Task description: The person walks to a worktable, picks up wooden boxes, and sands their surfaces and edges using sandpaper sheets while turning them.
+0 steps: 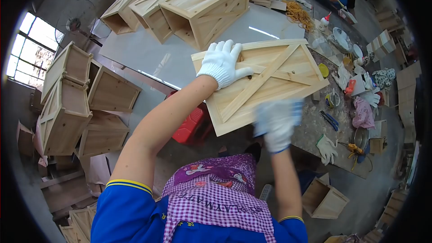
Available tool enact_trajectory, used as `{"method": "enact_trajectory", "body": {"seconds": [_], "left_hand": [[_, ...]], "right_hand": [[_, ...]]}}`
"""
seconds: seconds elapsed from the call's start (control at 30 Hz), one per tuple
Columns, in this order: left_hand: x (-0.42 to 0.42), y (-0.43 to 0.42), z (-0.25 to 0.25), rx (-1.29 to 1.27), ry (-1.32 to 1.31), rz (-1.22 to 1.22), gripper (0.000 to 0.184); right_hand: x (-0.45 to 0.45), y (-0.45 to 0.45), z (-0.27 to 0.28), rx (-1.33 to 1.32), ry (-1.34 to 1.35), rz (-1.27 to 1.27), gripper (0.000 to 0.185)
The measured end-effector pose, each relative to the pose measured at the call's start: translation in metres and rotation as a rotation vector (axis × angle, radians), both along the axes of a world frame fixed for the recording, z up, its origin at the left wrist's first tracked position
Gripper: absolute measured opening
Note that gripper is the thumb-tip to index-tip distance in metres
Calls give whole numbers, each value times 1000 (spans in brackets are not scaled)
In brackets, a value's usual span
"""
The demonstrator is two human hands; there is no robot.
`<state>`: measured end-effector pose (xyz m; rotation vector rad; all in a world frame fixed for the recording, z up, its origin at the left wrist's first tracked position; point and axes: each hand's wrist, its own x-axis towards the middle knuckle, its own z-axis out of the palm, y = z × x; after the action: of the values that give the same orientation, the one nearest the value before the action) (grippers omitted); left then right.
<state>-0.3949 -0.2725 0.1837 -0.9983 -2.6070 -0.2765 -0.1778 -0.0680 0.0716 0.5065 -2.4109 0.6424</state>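
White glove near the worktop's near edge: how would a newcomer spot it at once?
Start at the wooden crate with the X brace, then move right onto the cluttered worktop. Go down past the blue hand tool to the near edge, where the white glove lies. It has its fingers spread, apart from the other loose gloves farther up in the clutter.

Barred window [32, 47] at L, bright daylight; grey wall [67, 0], grey concrete flr [180, 164] below.
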Motion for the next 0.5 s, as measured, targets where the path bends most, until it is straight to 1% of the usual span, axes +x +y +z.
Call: {"method": "enact_trajectory", "body": {"seconds": [0.07,0.1,0.13,0.2,0.23,0.27,0.33,0.37,0.43,0.5], "left_hand": [[2,0,2,8,-25,11,83],[2,-1,3,16,-24,13,83],[2,-1,3,10,-32,17,83],[1,0,6,0,-45,14,84],[3,1,8,8,-45,12,84],[6,1,10,-2,-98,17,82],[3,-1,20,-21,-186,21,78],[-2,-3,24,-13,-172,15,78],[-11,-9,21,83,-233,-17,72],[-16,-22,20,140,-268,-34,70]], "right_hand": [[-18,87,-8,-64,38,-360,44],[-23,104,-8,-98,60,-538,43],[-23,79,20,-93,62,-536,43],[-4,-11,64,-144,-282,-201,40],[12,-57,40,-86,-51,-189,40],[29,-96,65,-29,-178,-50,42],[42,-138,109,-93,-311,276,40],[39,-130,127,-83,-299,270,40],[35,-95,153,-178,-260,203,39],[11,-38,170,-202,-46,-40,40]]}}
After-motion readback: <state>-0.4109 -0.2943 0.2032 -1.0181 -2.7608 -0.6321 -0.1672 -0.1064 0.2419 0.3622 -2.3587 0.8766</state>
